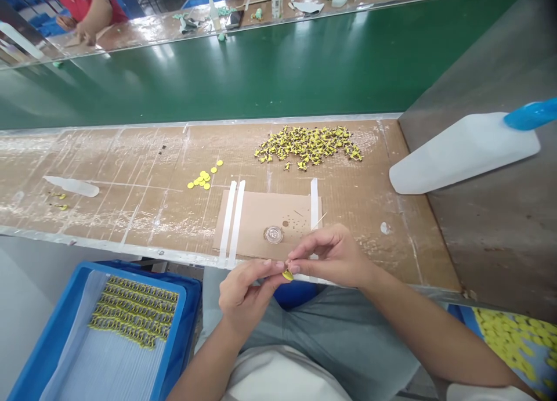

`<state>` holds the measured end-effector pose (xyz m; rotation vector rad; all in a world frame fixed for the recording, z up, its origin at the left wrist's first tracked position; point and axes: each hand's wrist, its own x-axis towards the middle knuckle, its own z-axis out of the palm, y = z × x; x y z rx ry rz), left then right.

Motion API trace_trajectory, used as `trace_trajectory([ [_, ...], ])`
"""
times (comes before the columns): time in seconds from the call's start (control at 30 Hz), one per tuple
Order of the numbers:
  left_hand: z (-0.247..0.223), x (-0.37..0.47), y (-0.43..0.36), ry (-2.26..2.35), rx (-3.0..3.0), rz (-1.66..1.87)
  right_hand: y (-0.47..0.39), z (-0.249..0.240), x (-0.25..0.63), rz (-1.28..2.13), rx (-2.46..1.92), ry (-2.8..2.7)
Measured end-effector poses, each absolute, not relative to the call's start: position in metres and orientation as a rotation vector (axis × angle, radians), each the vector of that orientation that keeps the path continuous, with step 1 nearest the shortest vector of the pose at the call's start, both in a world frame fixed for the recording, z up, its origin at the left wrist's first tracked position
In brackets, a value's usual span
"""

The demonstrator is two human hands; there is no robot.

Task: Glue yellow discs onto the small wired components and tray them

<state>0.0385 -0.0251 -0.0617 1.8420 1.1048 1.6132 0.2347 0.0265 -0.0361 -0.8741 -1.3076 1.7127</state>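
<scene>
My left hand [250, 288] pinches a small yellow disc [288, 275] between thumb and forefinger, just in front of the bench edge. From the right, my right hand [333, 253] closes its fingertips on a tiny dark piece at the top of the disc; the fingers mostly hide that piece. Beyond the hands lies a cardboard sheet [261, 209] with white tape strips. On it sit a small round dish of clear material [273, 234], a toothpick [320, 220] and some dark spots. Farther back is a pile of little yellow-and-black figures [308, 145], with loose yellow discs [202, 179] to its left.
A white bottle with a blue cap [465, 151] leans by the right-hand panel. At lower left, a blue tray [80, 279] holds rows of yellow-and-black pieces. Yellow discs [513, 337] fill a container at lower right. A green belt [243, 70] runs behind; a co-worker [93, 12] sits beyond.
</scene>
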Motion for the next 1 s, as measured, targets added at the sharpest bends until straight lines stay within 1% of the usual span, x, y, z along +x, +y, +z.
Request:
trace_trajectory([
  [0.3,-0.0545,0.0392,-0.0269,0.935,1.759,1.582,0.0273,-0.0316,0.2332,1.901,-0.845,-1.233],
  [0.7,-0.0563,0.0368,-0.0290,0.977,1.705,1.597,0.0288,-0.0340,0.2293,1.929,-0.856,-1.247],
  [0.8,-0.0580,0.0366,-0.0281,1.090,1.716,1.602,0.0311,-0.0333,0.2267,1.887,-0.842,-1.223],
  [0.9,-0.0608,0.0388,-0.0280,1.213,1.666,1.605,0.0328,-0.0343,0.2258,1.758,-0.861,-1.200],
  [1.0,-0.0630,0.0420,-0.0292,1.230,1.583,1.592,0.0332,-0.0372,0.2263,1.672,-0.894,-1.178],
])
